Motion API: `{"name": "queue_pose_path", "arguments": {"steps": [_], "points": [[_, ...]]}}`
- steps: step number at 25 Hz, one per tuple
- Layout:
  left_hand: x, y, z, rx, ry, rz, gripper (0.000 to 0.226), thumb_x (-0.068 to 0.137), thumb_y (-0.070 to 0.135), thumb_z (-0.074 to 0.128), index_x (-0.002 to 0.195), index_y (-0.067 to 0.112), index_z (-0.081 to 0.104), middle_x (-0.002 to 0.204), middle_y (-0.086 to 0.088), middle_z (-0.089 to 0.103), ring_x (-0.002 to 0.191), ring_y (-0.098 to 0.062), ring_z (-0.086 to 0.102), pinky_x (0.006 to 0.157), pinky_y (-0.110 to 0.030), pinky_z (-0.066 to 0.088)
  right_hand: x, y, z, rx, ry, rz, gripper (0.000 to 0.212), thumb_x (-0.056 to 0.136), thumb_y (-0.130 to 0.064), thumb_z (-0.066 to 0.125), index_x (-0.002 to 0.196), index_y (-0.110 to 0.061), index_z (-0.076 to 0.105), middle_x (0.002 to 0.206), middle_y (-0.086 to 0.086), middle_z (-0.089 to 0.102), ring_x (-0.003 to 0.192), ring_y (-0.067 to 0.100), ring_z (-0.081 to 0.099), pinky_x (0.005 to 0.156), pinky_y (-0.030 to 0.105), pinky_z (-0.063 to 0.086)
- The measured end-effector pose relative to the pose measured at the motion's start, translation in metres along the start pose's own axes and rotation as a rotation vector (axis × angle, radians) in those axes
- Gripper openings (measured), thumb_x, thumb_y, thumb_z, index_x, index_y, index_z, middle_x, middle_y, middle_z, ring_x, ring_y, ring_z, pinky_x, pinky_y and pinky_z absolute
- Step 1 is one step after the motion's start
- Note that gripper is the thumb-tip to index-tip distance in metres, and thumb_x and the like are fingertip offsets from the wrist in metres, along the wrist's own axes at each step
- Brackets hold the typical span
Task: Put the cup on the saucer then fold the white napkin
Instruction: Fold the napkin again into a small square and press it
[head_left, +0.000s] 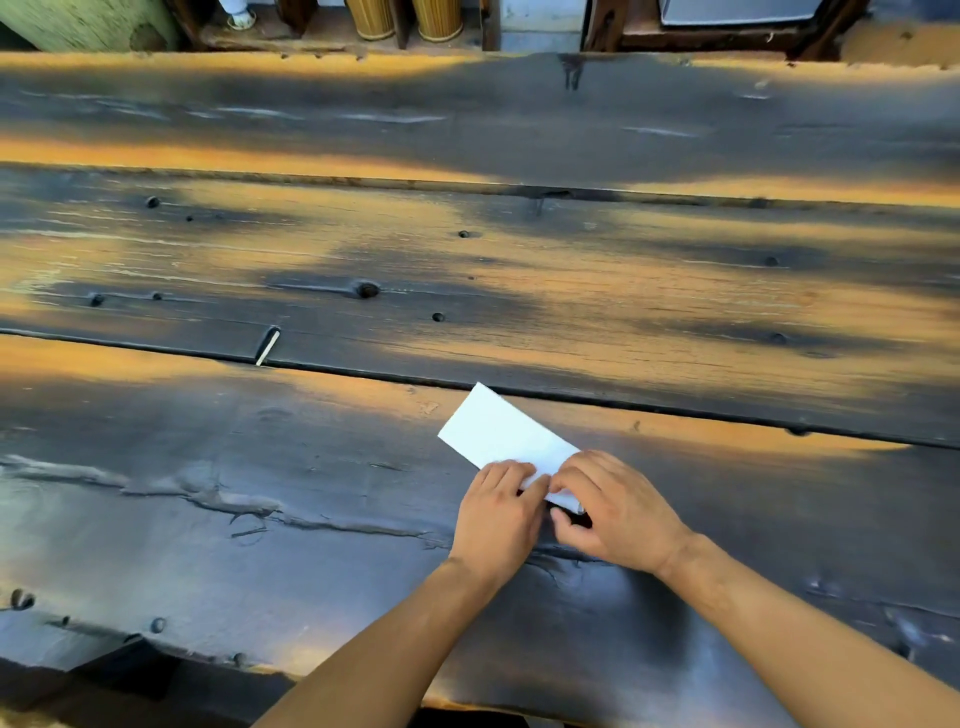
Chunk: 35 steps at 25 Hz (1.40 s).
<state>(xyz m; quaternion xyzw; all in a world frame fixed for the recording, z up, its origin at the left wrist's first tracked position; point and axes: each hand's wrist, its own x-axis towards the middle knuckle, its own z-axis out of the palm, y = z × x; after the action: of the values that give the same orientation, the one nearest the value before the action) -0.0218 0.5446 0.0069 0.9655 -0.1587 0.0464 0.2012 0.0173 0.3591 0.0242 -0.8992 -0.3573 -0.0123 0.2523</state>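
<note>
A white napkin (498, 431) lies on the dark wooden table (311, 493) as a long narrow strip, running from the plank seam down toward me. Its near end is curled up under my fingers. My left hand (498, 512) pinches that near end from the left. My right hand (618, 506) grips the same end from the right, fingers bent over the rolled edge. No cup or saucer shows anywhere in the view.
The table is made of wide, scorched planks with deep seams and knots. A small pale stick (267, 347) lies in a seam at the left. Beyond the far edge stand bamboo cylinders (436, 18) and dark wooden furniture legs.
</note>
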Motion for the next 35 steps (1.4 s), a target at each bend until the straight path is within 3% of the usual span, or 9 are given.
{"name": "queue_pose_path", "arguments": {"steps": [2,4,8,13,17,23,28,32,35], "points": [[-0.009,-0.007,-0.002,-0.079,0.041,-0.013,0.024,0.082,0.008,0.076,0.106,0.013,0.077,0.103,-0.006,0.073,0.096,-0.029,0.070,0.089,-0.040,0.058,-0.006,0.005,-0.002,-0.015,-0.122,-0.007,0.053,0.078,-0.043,0.074,0.121,-0.013,0.065,0.119,0.002,0.065,0.115,0.018,0.059,0.109,0.042,0.045],[-0.018,-0.014,-0.007,-0.151,0.060,-0.005,0.026,0.085,0.005,0.074,0.110,0.010,0.076,0.110,-0.008,0.073,0.103,-0.030,0.071,0.097,-0.047,0.055,-0.006,0.015,-0.006,-0.092,-0.175,-0.050,0.062,0.076,-0.036,0.081,0.131,-0.013,0.062,0.133,0.003,0.062,0.130,0.021,0.055,0.117,0.046,0.038],[-0.034,-0.032,-0.018,-0.118,0.043,0.112,0.030,0.084,0.006,0.076,0.114,0.010,0.075,0.117,-0.011,0.072,0.115,-0.034,0.066,0.102,-0.045,0.052,-0.008,0.026,-0.006,-0.132,-0.105,-0.152,0.047,0.068,-0.016,0.091,0.112,-0.014,0.076,0.124,0.003,0.072,0.122,0.027,0.065,0.105,0.048,0.050],[-0.054,-0.049,-0.025,-0.017,0.011,0.162,0.039,0.072,0.001,0.082,0.110,0.007,0.075,0.100,-0.015,0.069,0.085,-0.033,0.067,0.071,-0.037,0.058,-0.017,0.008,0.013,-0.049,-0.035,-0.278,0.022,0.078,-0.024,0.081,0.095,-0.011,0.076,0.114,0.005,0.074,0.120,0.025,0.066,0.107,0.051,0.049],[-0.062,-0.053,-0.027,-0.047,0.015,0.103,0.037,0.072,-0.004,0.079,0.107,0.004,0.075,0.101,-0.015,0.069,0.085,-0.033,0.069,0.064,-0.036,0.058,-0.017,0.006,0.026,-0.056,-0.115,-0.306,0.030,0.082,-0.029,0.078,0.104,-0.009,0.074,0.123,0.008,0.071,0.124,0.026,0.064,0.106,0.047,0.050],[-0.066,-0.061,-0.029,-0.086,-0.002,0.123,0.031,0.075,-0.006,0.076,0.105,-0.001,0.073,0.106,-0.020,0.068,0.095,-0.037,0.068,0.074,-0.038,0.058,-0.004,0.013,0.030,-0.110,-0.133,-0.351,0.022,0.089,-0.026,0.072,0.105,-0.012,0.076,0.123,0.004,0.072,0.123,0.024,0.064,0.105,0.044,0.051],[-0.065,-0.062,-0.031,-0.169,0.039,0.048,0.024,0.084,0.009,0.067,0.106,0.000,0.073,0.106,-0.018,0.068,0.093,-0.034,0.069,0.069,-0.037,0.060,-0.017,0.003,0.033,-0.123,-0.270,-0.247,0.056,0.088,-0.054,0.063,0.128,-0.014,0.065,0.142,0.006,0.059,0.138,0.022,0.051,0.117,0.043,0.038],[-0.061,-0.061,-0.031,-0.214,0.031,0.003,0.027,0.087,0.017,0.062,0.106,0.002,0.074,0.106,-0.015,0.069,0.092,-0.032,0.070,0.068,-0.038,0.060,-0.011,-0.009,0.042,-0.083,-0.102,-0.163,0.034,0.077,-0.022,0.084,0.107,-0.010,0.074,0.120,0.008,0.071,0.118,0.026,0.067,0.112,0.043,0.043],[-0.061,-0.065,-0.032,-0.218,-0.007,0.029,0.028,0.090,0.018,0.059,0.108,0.002,0.073,0.108,-0.014,0.069,0.094,-0.030,0.070,0.070,-0.036,0.060,-0.006,-0.012,0.039,0.003,-0.047,-0.114,0.032,0.071,-0.005,0.086,0.100,-0.008,0.076,0.108,0.009,0.073,0.106,0.027,0.071,0.102,0.041,0.053]]}}
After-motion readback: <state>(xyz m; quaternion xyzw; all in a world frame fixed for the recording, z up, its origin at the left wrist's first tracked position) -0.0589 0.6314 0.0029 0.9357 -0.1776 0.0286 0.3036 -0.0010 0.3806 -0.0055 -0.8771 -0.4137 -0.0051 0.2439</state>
